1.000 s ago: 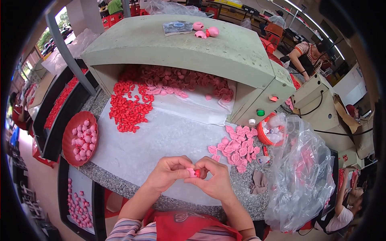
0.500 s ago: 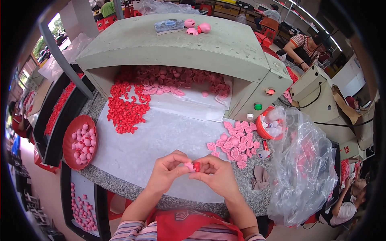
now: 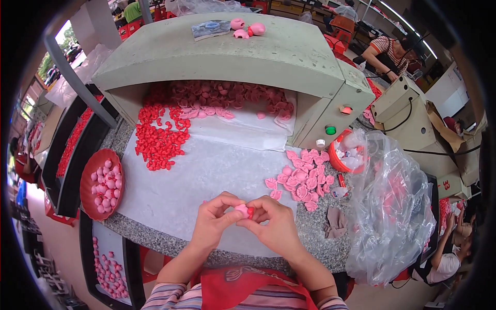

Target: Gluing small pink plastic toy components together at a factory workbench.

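At the surface's [image 3: 312, 232] six o'clock edge, the left hand [image 3: 213, 214] pinches a small pink piece [image 3: 241, 208]; the right hand [image 3: 271, 222] grips a red piece [image 3: 251, 212] against it. Both look light, probably pliable (judged by eye); outer sides suit fingertips. Loose pink pieces [image 3: 306, 178] lie at one o'clock, the pale cabinet [image 3: 222, 59] at twelve.

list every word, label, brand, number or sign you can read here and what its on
I don't copy out printed words or numbers, but here is where they stand:
Beige box at far right: a red number, large enough to read.
Red apron: pale print, too blurred and creased to read.
Small packet right of the pink pieces: any print is too small to read.
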Available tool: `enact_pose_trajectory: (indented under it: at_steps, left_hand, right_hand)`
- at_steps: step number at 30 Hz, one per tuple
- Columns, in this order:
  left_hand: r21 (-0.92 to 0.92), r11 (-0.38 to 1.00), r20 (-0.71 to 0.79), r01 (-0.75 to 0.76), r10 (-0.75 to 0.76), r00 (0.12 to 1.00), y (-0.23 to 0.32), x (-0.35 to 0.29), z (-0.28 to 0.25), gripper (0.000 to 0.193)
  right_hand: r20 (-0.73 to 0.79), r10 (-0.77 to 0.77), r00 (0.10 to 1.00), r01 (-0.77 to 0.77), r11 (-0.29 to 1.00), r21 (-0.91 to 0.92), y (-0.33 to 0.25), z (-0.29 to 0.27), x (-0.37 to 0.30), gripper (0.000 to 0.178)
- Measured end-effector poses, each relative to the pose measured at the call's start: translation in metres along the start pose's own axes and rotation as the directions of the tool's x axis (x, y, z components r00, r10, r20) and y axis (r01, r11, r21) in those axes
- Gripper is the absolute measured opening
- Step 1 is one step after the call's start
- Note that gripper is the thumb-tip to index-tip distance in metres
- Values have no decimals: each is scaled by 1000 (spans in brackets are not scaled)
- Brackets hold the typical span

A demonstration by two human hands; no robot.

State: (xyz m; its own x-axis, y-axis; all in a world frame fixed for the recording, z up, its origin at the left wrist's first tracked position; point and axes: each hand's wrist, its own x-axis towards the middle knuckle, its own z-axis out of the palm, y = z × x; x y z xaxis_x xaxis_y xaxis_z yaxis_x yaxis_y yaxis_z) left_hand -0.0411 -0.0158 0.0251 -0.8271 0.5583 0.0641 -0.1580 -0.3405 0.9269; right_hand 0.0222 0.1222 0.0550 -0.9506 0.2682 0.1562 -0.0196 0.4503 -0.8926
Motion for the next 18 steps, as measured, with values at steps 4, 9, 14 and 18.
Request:
enact_pose_trajectory:
  at_steps: [4,9,14,18]
  left_hand:
    - [21,991,45,133,-133,990,7,4,-6,17]
    - [70,991,59,114,-118,991,6,2,-10,20]
    - [-92,951,-19,294,-297,955,1,-3,-9,17]
    - [55,997,-4,45,-44,999,0,-4,-4,14]
  right_hand:
    - [183,168,969,-210,947,242,21,-1,6,27]
    - [166,56,985,-69,995,75,4,2,6,25]
    - [18,-42,999,45,984,-174,0,9,-5,25]
    - [24,-42,999,45,984,-172,1,3,-6,24]
